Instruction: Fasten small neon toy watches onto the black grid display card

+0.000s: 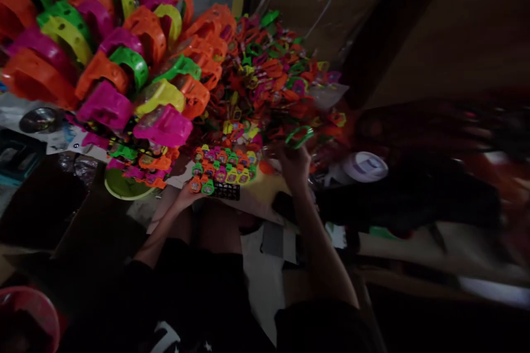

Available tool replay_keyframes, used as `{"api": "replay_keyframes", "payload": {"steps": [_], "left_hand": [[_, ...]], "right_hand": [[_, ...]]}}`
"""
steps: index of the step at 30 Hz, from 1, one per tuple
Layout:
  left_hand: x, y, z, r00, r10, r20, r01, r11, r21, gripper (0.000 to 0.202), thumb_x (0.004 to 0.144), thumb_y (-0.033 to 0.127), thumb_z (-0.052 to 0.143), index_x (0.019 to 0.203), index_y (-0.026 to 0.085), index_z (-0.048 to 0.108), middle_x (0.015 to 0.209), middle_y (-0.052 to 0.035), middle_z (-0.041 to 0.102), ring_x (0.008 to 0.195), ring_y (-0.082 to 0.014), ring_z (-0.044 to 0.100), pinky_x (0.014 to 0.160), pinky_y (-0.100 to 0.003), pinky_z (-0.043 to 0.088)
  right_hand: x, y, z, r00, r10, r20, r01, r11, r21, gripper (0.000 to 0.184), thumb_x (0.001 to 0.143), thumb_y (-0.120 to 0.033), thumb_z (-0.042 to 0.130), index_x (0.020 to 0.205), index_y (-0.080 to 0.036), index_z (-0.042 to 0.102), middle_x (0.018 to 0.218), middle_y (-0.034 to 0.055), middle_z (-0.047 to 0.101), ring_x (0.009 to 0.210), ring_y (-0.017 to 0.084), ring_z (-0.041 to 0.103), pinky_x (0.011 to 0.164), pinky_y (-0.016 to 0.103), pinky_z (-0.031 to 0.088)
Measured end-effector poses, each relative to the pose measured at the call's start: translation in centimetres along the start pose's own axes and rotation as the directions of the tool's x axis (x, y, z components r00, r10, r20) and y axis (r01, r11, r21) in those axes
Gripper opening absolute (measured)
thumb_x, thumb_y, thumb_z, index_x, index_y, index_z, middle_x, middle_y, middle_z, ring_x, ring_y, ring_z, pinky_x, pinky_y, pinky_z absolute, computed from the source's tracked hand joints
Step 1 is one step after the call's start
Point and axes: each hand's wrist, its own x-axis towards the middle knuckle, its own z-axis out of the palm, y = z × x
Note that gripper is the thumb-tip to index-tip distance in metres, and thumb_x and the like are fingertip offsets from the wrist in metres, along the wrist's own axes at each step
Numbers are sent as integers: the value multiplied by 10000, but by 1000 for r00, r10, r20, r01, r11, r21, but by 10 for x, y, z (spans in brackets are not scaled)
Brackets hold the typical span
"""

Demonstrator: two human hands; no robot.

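Low in the middle, a black slotted rack [227, 191] carries rows of small toy watches [223, 168] in orange, green, pink and yellow. My left hand [188, 197] grips its left end, beside an orange and a green watch in the front row. To the right of the rack, my right hand [295, 164] is raised and closed on a green toy watch [300, 136], which is blurred. Behind it lies a large loose heap of toy watches [269, 74] in the same colours. My right fingertips are partly hidden by the blur.
Filled stacks of bright watches [103, 60] rise at the upper left. Below them are a green basin [126, 185] and a metal bowl [39, 120]. A white round tub [364, 167] stands at right. A red bucket [31, 309] is at lower left, with cardboard [327, 8] at the back.
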Motion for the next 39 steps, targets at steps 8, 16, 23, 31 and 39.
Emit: {"api": "replay_keyframes", "payload": {"steps": [8,16,23,31,39], "left_hand": [[5,2,-3,994,104,44,-109,983,144,404,589,323,796,939,153,685,1029,-79,724,1018,-243,653,995,-409,475],[7,5,-5,997,68,26,-71,984,165,455,556,383,809,923,148,681,1003,-86,728,980,-244,667,953,-393,498],[5,7,-5,998,65,-9,-62,982,178,461,561,360,798,951,149,672,1031,-92,722,1001,-247,658,968,-406,489],[6,8,-4,1000,21,-16,-18,987,162,470,545,382,804,936,161,663,1018,-83,725,998,-260,658,952,-409,498],[-2,24,-4,997,-35,67,26,992,122,517,554,352,818,992,140,643,1062,-99,711,1021,-251,654,965,-415,492]], "right_hand": [[-120,-28,71,861,55,505,-104,992,69,288,764,-492,644,695,-213,646,750,64,697,728,213,645,703,336,525],[-121,-5,102,855,99,509,-136,990,36,233,834,-380,559,882,-174,659,907,70,711,856,220,636,777,309,490],[-126,-3,109,883,-16,469,-15,998,63,206,859,-256,539,1011,-173,650,1089,108,692,966,223,636,858,316,476],[-128,-6,111,877,66,477,9,988,-154,183,866,-269,568,997,-178,658,1012,107,719,904,230,662,781,278,469],[-126,-6,114,863,110,494,14,970,-242,188,905,-260,510,923,-170,674,971,113,720,871,231,654,736,273,443]]}}
